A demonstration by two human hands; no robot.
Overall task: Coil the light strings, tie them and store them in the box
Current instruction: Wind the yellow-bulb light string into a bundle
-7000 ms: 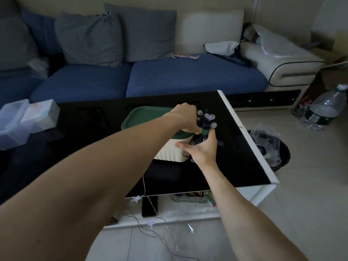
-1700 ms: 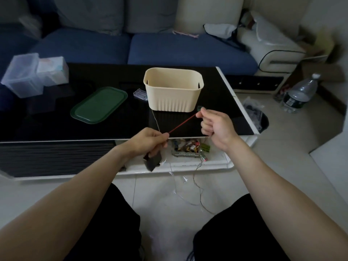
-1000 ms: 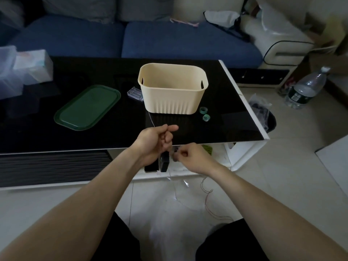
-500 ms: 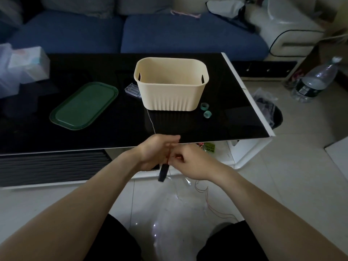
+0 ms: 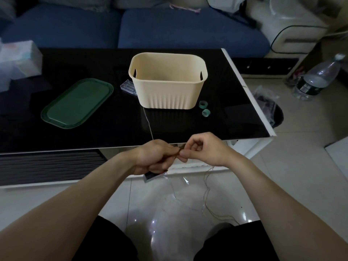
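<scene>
Both hands meet just in front of the black counter [image 5: 235, 95]: the left hand [image 5: 152, 157] curls closed around a small dark piece and the wire, while the right hand [image 5: 203, 149] pinches the thin light string [image 5: 207, 187] at the left fingertips. One string trails down from the grips to the floor, one pale strand runs back across the counter towards the single cream box [image 5: 169, 85]. Beside it lie one green lid [image 5: 77, 103] and two teal rings [image 5: 204, 108].

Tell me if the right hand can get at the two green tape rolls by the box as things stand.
Probably yes, but not freely: the right hand is pinching the thin wire together with the left hand. The tape rolls lie uncovered on the black table, right of the cream box, nothing between.
</scene>
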